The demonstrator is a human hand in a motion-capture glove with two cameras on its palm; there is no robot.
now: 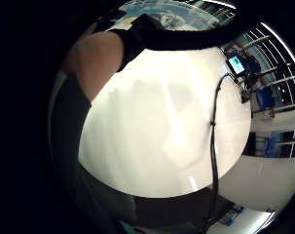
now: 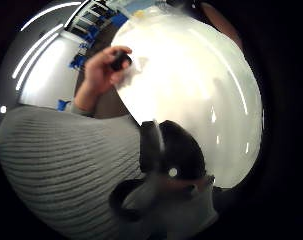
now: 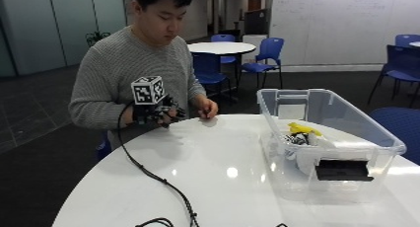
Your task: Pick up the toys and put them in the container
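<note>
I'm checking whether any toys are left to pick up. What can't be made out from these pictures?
- Toys in the container: in the outside view, only yellow and black-and-white shapes show through its cloudy wall; number unclear.
- Small dark thing in the bare hand: too small to identify, thumb side palm view.
- Gloved right hand: marker cube hides its grip.

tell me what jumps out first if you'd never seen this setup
The big clear plastic container on the round white table draws the eye first, with a yellow toy and other toys already lying inside it. Next comes the person standing at the table's far edge, gloved right hand raised just above the tabletop, away from the container, while the bare left hand holds a small dark object at the table's edge.
</note>
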